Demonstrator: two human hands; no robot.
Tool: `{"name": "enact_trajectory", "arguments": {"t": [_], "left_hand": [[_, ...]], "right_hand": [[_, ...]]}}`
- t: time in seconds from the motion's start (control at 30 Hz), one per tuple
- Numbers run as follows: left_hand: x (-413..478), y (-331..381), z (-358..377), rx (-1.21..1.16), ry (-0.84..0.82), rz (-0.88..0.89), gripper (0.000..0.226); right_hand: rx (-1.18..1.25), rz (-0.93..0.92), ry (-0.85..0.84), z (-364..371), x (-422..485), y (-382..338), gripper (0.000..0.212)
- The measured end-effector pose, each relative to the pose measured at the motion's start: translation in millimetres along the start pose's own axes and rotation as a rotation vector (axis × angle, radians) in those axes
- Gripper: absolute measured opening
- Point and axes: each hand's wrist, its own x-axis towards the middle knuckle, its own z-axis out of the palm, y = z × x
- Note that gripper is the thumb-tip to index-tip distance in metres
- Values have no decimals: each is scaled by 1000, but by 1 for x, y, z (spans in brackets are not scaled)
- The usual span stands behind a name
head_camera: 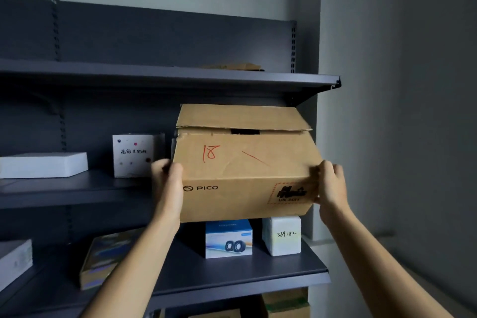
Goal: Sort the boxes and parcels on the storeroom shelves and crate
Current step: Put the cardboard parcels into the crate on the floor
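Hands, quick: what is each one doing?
Left hand: gripping the cardboard box at its left end.
Right hand: gripping its right end.

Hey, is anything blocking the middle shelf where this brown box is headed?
Nothing visible blocks it. The brown box, held by the left hand and right hand, faces the right end of the middle shelf; the white carton stands off to its left.

Dim storeroom. Dark grey metal shelving unit fills left and centre; pale grey walls above and right, light subdued.
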Motion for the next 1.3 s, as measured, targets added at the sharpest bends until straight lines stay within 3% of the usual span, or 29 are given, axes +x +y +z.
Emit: {"name": "enact_trajectory", "arguments": {"t": [0.17, 0.4, 0.6, 0.73, 0.9, 1.0, 1.1, 1.13, 1.3], "left_hand": [[-36, 6, -5, -47, 7, -24, 16], [-44, 24, -8, -160, -35, -137, 41], [-28, 34, -20, -271, -56, -98, 25], [-17, 37, -33, -284, -193, -37, 53], [-12, 41, -27, -486, -136, -50, 17], [-5, 30, -32, -447, -277, -20, 19], [-3, 20, -39, -419, -422, 37, 48], [-3, 17, -39, -382, -439, 72, 48], [-2, 13, -33, -228, -418, 121, 36]], "right_hand": [[20, -23, 8, -17, -20, -5, 12], [-76, -166, -33, -40, -26, -18, 39], [-55, -161, -163, -54, -14, -38, 43], [94, -94, -275, -61, -10, -56, 36], [142, -149, -318, -60, -3, -60, 34], [123, -176, -431, -60, -4, -56, 42], [122, -185, -540, -60, -4, -52, 63], [123, -178, -542, -58, -5, -53, 64], [-46, -220, -515, -45, 0, -46, 24]]}}
